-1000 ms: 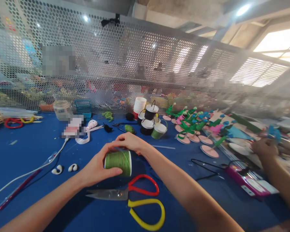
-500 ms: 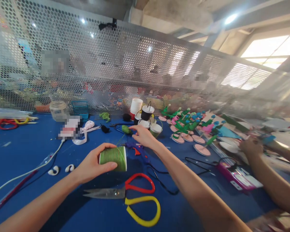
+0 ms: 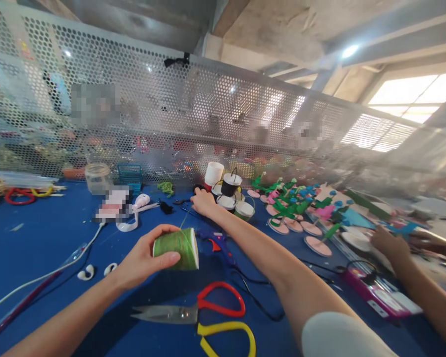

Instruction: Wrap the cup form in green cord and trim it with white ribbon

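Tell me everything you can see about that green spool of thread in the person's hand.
The green cylindrical spool of thread is wound tight with fine thread and has a pale rim at its right end. It lies on its side, apparently lifted off the blue table, gripped by the left hand: thumb in front, fingers over the top. A thin green strand runs from it toward the right hand; whether that hand pinches it is unclear.

Matt green thread spool, glossy plastic-handled steel scissors, perhaps felt-covered blue table.
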`<control>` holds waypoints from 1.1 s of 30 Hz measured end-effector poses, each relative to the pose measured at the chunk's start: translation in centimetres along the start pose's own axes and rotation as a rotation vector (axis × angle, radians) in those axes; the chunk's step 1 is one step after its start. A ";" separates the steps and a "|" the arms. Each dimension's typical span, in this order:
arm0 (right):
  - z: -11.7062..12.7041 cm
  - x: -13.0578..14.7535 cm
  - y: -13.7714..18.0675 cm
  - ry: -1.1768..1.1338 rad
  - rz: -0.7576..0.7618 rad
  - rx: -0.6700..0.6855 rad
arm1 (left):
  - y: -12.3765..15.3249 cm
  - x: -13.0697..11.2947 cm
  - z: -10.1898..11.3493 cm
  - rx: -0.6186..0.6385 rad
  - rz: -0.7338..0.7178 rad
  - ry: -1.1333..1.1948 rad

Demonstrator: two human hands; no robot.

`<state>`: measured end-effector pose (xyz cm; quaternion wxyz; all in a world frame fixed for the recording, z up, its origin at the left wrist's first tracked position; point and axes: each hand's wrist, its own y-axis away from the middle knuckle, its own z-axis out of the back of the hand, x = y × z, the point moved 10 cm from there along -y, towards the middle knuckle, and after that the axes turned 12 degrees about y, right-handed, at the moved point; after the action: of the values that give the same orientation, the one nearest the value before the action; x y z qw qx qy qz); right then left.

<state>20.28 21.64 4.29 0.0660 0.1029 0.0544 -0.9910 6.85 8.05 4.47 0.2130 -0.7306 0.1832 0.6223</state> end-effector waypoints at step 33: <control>8.0 0.5 -0.4 -0.195 0.115 -0.061 | 0.0 -1.0 0.8 -0.035 -0.048 0.029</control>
<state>18.16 21.04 12.03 0.1310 0.0069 0.0718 -0.9888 6.08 8.47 5.33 0.2125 -0.7473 0.1578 0.6095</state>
